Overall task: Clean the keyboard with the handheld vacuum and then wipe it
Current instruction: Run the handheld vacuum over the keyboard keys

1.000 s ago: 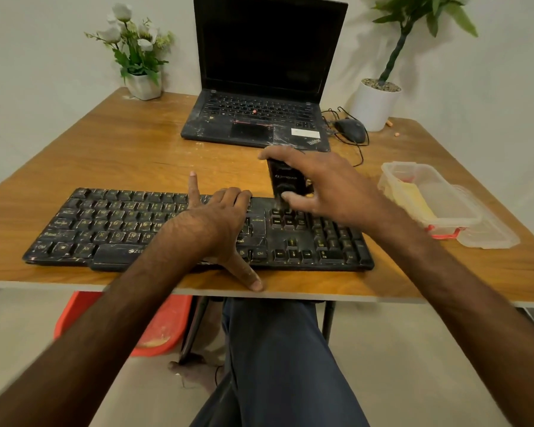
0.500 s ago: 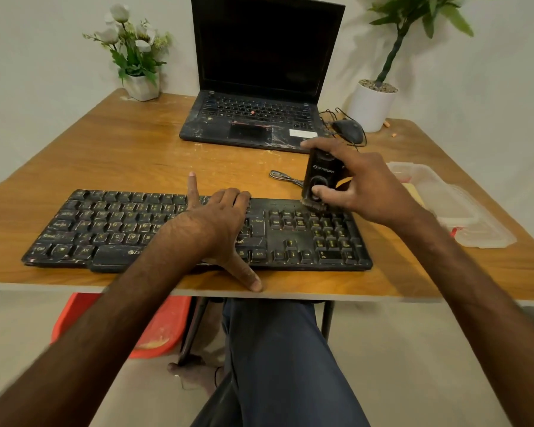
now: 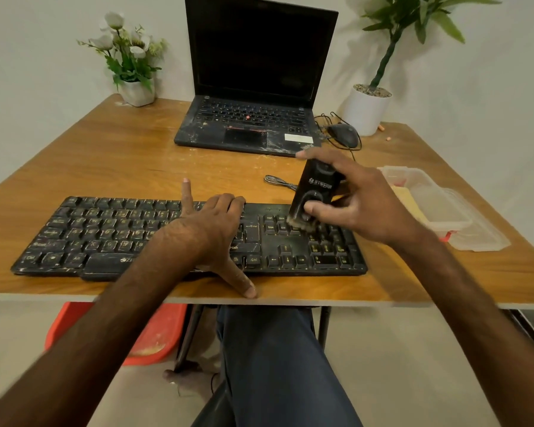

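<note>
The right hand is clamped around the handheld vacuum — its brush end on the keys at the right of the keyboard — while the left hand lies flat, fingers spread, across the keyboard's middle on the table.

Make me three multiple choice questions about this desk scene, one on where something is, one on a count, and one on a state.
1. Where does the brush end of the handheld vacuum sit?
A. on the laptop's trackpad
B. on the right part of the keyboard
C. inside the plastic container

2. How many potted plants stand on the table?
A. two
B. three
C. four

3. What state is the laptop in?
A. lid closed
B. open, screen dark
C. open, showing a bright page

Answers: 1 B, the right hand holds the bristles on keys near the number pad, while the left hand rests on the keyboard. 2 A, one at each back corner. 3 B, the lid is up and the screen black.
</note>
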The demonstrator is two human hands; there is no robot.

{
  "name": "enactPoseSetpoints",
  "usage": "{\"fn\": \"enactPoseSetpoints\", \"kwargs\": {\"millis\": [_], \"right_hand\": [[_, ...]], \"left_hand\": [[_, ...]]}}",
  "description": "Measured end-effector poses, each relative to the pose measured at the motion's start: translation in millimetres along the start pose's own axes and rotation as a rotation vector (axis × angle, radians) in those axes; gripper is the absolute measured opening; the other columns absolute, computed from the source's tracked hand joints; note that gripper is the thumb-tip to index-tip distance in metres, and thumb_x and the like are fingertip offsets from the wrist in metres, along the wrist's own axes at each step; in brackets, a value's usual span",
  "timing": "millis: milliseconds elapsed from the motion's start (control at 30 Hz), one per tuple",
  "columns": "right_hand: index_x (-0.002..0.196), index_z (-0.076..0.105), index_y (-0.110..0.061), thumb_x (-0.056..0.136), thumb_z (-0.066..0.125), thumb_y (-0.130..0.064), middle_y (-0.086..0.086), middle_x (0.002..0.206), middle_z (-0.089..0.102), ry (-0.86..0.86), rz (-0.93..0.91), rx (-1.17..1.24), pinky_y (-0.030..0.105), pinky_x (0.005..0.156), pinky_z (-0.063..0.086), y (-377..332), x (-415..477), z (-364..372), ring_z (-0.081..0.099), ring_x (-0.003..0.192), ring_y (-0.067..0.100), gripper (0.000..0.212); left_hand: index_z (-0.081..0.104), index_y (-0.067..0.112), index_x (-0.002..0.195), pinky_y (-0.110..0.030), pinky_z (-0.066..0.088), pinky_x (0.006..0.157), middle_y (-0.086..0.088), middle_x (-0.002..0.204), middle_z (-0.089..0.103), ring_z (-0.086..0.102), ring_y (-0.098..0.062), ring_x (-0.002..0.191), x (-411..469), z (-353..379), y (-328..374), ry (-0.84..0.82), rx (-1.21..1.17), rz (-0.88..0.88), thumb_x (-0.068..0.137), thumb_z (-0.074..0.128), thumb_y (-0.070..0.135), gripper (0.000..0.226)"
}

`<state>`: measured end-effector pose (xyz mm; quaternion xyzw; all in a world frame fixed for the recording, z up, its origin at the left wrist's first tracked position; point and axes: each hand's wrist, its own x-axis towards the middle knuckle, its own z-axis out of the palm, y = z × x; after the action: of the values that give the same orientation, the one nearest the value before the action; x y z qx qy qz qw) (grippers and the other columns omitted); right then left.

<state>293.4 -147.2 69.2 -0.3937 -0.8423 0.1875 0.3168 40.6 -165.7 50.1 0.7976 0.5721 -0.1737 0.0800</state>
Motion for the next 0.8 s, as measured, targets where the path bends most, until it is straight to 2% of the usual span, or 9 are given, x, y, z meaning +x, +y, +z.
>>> {"fn": "enactPoseSetpoints", "kwargs": {"millis": [67, 200, 267, 333, 400, 467, 567, 733, 800], "right_hand": [[0.140, 0.046, -0.032, 0.083, 0.077, -0.020, -0.003, 0.119, 0.063, -0.058, -0.013, -0.035, 0.026, 0.074, 0.060, 0.9, -9.6, 4.7, 0.066, 0.100, 0.011, 0.066], [0.141, 0.044, -0.037, 0.085, 0.074, -0.021, -0.003, 0.112, 0.064, 0.128, 0.086, -0.240, 0.036, 0.075, 0.060, 15.1, -11.7, -16.4, 0.067, 0.095, 0.010, 0.066], [0.140, 0.046, -0.035, 0.083, 0.077, -0.017, -0.003, 0.115, 0.062, 0.196, 0.114, -0.138, 0.035, 0.076, 0.061, 13.2, -20.8, -23.0, 0.066, 0.097, 0.009, 0.067], [0.139, 0.048, -0.032, 0.081, 0.078, -0.011, -0.003, 0.122, 0.058, 0.145, 0.122, 0.096, 0.031, 0.074, 0.061, 5.4, -37.5, -16.9, 0.065, 0.105, 0.012, 0.069], [0.139, 0.049, -0.033, 0.080, 0.078, -0.010, -0.009, 0.124, 0.056, 0.031, 0.111, 0.191, 0.028, 0.074, 0.060, -2.5, -55.7, -5.6, 0.064, 0.107, 0.010, 0.070], [0.139, 0.048, -0.034, 0.081, 0.077, -0.012, -0.015, 0.119, 0.058, 0.045, 0.102, 0.101, 0.027, 0.075, 0.060, 0.3, -61.5, -4.4, 0.066, 0.102, 0.006, 0.068], [0.140, 0.046, -0.034, 0.084, 0.076, -0.019, -0.011, 0.112, 0.062, 0.146, 0.104, -0.200, 0.020, 0.078, 0.058, 3.3, -53.4, -18.8, 0.064, 0.096, 0.001, 0.066], [0.141, 0.046, -0.035, 0.084, 0.075, -0.020, -0.013, 0.119, 0.061, -0.001, 0.049, -0.041, 0.024, 0.079, 0.059, -15.9, -65.7, -9.3, 0.065, 0.102, 0.005, 0.066], [0.141, 0.045, -0.037, 0.084, 0.074, -0.024, -0.009, 0.117, 0.064, 0.008, 0.034, -0.137, 0.030, 0.080, 0.059, -12.2, -68.3, -13.9, 0.066, 0.099, 0.007, 0.065]], "left_hand": [[-0.013, 0.011, 0.157, -0.072, -0.019, 0.109, -0.006, 0.167, -0.001, -0.003, -0.025, 0.154, -0.3, 0.2, -0.6, 0.005, -0.006, 0.002, 0.046, 0.072, 0.085, 0.157], [-0.013, 0.011, 0.156, -0.072, -0.020, 0.109, -0.005, 0.167, -0.003, -0.004, -0.025, 0.154, -2.0, 0.1, -0.8, 0.006, -0.016, 0.013, 0.045, 0.069, 0.087, 0.158], [-0.013, 0.012, 0.157, -0.072, -0.019, 0.109, -0.005, 0.167, -0.003, -0.004, -0.025, 0.154, -1.8, 0.2, -1.3, 0.001, -0.017, 0.011, 0.045, 0.069, 0.087, 0.158], [-0.013, 0.011, 0.157, -0.072, -0.018, 0.110, -0.005, 0.167, -0.003, -0.003, -0.025, 0.154, -1.2, 0.8, -1.4, 0.000, -0.014, 0.008, 0.045, 0.070, 0.087, 0.158], [-0.012, 0.011, 0.156, -0.072, -0.019, 0.109, -0.005, 0.167, -0.002, -0.003, -0.025, 0.154, -1.1, 1.2, -0.9, 0.002, -0.013, 0.009, 0.045, 0.070, 0.087, 0.158], [-0.011, 0.011, 0.156, -0.071, -0.022, 0.108, -0.005, 0.167, 0.000, -0.001, -0.024, 0.154, -1.5, 0.2, 0.0, 0.009, -0.014, 0.007, 0.044, 0.070, 0.087, 0.157], [-0.010, 0.011, 0.157, -0.071, -0.023, 0.108, -0.006, 0.167, 0.000, -0.001, -0.025, 0.154, -1.8, -0.9, 1.3, 0.011, -0.002, -0.001, 0.043, 0.068, 0.088, 0.158], [-0.010, 0.012, 0.157, -0.070, -0.024, 0.106, -0.005, 0.167, 0.001, -0.001, -0.024, 0.155, -2.1, -0.4, 1.2, 0.011, 0.000, -0.013, 0.042, 0.069, 0.088, 0.158], [-0.011, 0.012, 0.157, -0.070, -0.024, 0.106, -0.005, 0.167, 0.000, -0.001, -0.024, 0.154, -2.4, -0.9, 1.8, 0.010, -0.002, -0.009, 0.041, 0.067, 0.089, 0.159]]}}
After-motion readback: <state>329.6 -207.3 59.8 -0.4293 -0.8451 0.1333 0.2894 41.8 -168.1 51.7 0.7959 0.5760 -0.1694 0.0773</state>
